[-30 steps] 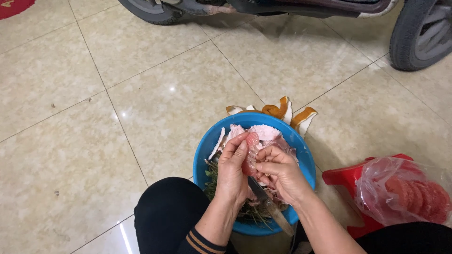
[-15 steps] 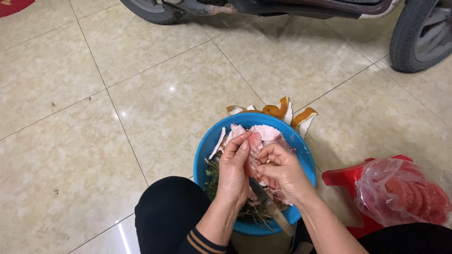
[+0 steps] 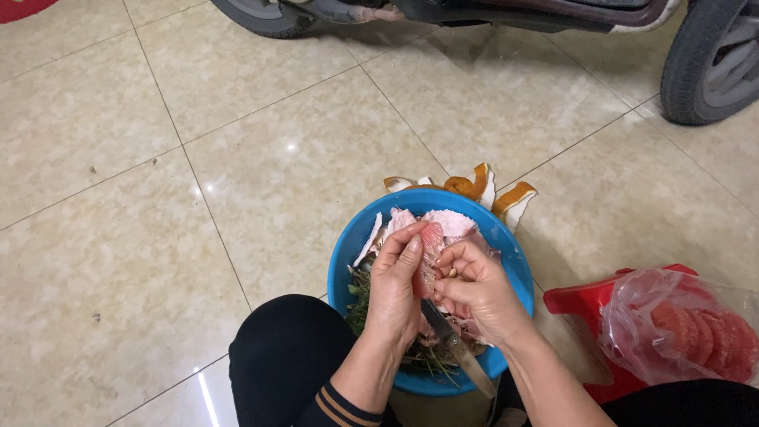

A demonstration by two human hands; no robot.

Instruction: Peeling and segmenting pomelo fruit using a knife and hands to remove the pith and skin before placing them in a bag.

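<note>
I hold a pink fruit segment [image 3: 429,241] over the blue basin [image 3: 345,251], my left hand [image 3: 395,291] closed around its near side with the fingers lying up along it, and my right hand [image 3: 474,286] pinching its far edge while also gripping a knife [image 3: 452,341], whose blade slants down toward the basin's near rim. To strip the membrane cleanly I judge it best to keep the left grip light, so the soft flesh is not crushed, and to pull the skin away with the right fingertips in small tugs rather than one rip; the blade should stay pointed away from my left wrist, since it passes just beside it. The segment sits between both hands, touching each, directly above the middle of the basin, so any scraps fall inside. In the basin lie pale pink peelings [image 3: 447,221] toward its far side and green stems [image 3: 360,294] toward its left. Orange-and-white rind pieces [image 3: 484,186] rest on the tiled floor [image 3: 158,198] just beyond the basin's far rim. To the basin's right, a clear bag of peeled pink segments [image 3: 688,328] sits on a red stool [image 3: 581,299].
</note>
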